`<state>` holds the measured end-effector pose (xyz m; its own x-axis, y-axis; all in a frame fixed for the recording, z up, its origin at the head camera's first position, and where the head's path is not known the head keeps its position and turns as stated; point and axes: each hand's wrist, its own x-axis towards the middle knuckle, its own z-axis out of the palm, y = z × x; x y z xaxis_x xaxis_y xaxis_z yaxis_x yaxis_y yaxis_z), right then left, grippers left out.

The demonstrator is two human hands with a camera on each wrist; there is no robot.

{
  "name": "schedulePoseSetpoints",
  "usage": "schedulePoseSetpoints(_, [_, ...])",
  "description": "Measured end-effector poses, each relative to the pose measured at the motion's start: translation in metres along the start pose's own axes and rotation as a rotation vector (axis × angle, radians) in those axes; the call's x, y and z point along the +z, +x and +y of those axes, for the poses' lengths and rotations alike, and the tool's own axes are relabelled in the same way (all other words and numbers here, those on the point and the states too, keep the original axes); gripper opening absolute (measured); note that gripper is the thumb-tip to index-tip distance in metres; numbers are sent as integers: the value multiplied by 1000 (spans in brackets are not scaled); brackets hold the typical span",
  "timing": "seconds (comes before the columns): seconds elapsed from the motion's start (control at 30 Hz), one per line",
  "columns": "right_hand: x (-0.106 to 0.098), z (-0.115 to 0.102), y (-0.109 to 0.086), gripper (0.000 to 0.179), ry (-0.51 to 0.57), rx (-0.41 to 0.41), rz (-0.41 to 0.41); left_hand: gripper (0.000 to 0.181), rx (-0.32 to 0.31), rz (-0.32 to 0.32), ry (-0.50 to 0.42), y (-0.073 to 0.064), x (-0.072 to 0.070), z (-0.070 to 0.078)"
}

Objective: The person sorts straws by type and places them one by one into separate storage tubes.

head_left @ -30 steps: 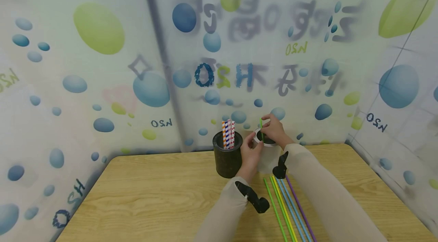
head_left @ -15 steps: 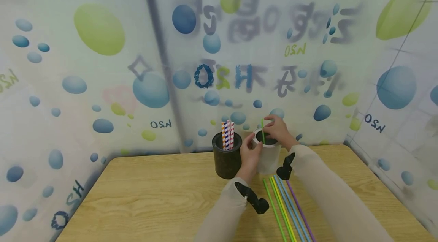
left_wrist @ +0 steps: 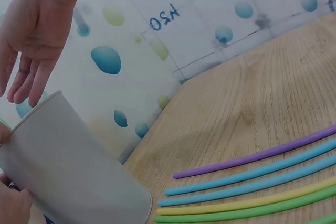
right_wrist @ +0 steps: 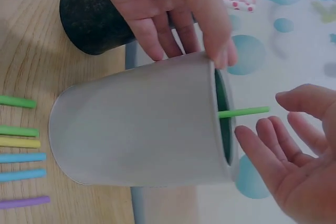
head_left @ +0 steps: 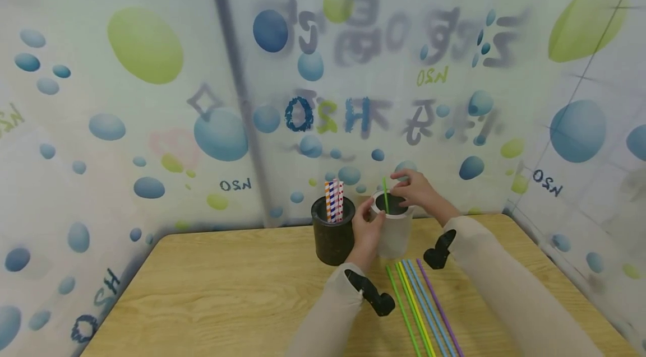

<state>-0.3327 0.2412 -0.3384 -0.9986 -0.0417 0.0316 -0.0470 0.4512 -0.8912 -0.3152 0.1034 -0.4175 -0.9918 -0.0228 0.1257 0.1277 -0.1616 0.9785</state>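
A white cup with a dark inside stands upright at the back of the table. My left hand holds it at its left side, thumb near the rim, as the right wrist view also shows. One green straw leans inside the cup and sticks out over the rim. My right hand is just beyond the rim, its fingers spread and apart from the straw in the right wrist view. Left of the cup stands a black cup with several patterned paper straws in it.
On the wooden table, in front of the white cup, lie green, yellow, blue and purple straws side by side. Behind the table hangs a printed curtain with blue and green dots.
My right hand has let go of the green straw and drawn slightly away to the right. The straw now stands in the white cup. My left hand keeps its hold.
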Motion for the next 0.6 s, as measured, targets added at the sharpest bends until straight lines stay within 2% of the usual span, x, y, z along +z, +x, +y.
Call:
schedulePoseSetpoints(0.3, [-15,6,-20,49,90,-14,-79,39,3,-2,-23,1,-1,-3])
schedulePoseSetpoints(0.6, [-28,26,-40,49,73,-22,-124,39,17,6,-25,2,0,-4])
